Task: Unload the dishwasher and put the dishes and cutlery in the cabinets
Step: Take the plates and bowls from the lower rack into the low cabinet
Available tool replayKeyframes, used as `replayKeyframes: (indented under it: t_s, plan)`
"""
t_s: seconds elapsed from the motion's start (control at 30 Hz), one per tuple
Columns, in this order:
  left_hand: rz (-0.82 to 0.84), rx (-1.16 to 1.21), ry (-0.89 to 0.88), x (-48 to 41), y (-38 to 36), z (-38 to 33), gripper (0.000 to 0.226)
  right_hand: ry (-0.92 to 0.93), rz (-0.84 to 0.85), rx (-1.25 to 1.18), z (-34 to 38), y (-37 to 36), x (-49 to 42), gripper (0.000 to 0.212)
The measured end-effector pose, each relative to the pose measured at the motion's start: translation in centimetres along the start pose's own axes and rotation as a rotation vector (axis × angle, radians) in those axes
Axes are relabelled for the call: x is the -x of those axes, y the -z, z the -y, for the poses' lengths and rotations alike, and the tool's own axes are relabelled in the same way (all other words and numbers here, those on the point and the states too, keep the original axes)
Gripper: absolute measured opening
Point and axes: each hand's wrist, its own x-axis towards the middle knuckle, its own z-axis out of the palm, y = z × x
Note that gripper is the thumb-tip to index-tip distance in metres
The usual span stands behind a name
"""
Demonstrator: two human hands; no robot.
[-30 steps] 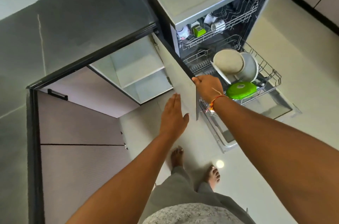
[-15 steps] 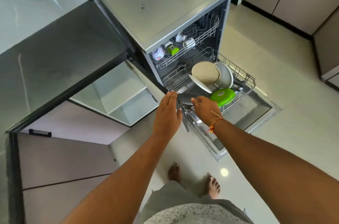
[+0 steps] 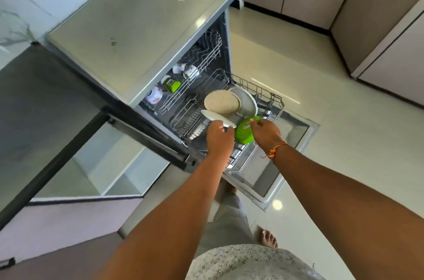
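The dishwasher [image 3: 142,27] stands open with its lower rack [image 3: 273,100] pulled out over the door. In the rack lean a white plate [image 3: 214,116], a beige speckled plate [image 3: 221,102] and a grey plate [image 3: 246,102], with a green lidded bowl [image 3: 243,134] in front. My left hand [image 3: 219,139] reaches the near edge of the white plate, fingertips at its rim. My right hand [image 3: 265,131] lies on the green bowl, fingers touching its lid. The upper rack holds cups [image 3: 185,69], a green cup [image 3: 172,84] and a floral cup [image 3: 154,95].
To the left, a low cabinet [image 3: 110,174] under the dark counter [image 3: 34,100] stands open, its door [image 3: 149,139] swung out next to the dishwasher. The dishwasher door [image 3: 286,160] lies flat over the floor. Tall cabinets [image 3: 378,27] line the far right. My bare feet are below.
Both hands left the cabinet door and moved forward into the lower rack; the left reached the white plate and the right came onto the green bowl. The view shifted towards the dishwasher.
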Motion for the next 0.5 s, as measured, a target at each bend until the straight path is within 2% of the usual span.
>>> replayKeyframes:
  t_s: [0.13, 0.27, 0.4, 0.5]
  plan:
    - [0.021, -0.169, 0.031, -9.4, -2.0, -1.2, 0.032, -0.146, -0.015, -0.137, 0.5, -0.4, -5.8, 0.049]
    - [0.059, -0.106, 0.19, -20.1, -4.4, -0.9, 0.034, -0.343, -0.016, -0.407, 1.8, -1.2, -13.0, 0.053]
    - [0.007, -0.089, 0.314, -30.2, -6.7, 1.3, 0.041, -0.53, -0.036, -0.793, 2.7, -2.6, -19.8, 0.046]
    - [-0.051, -0.078, 0.356, -36.8, -8.6, 4.3, 0.053, -0.591, -0.062, -0.915, 1.9, -4.1, -25.3, 0.041]
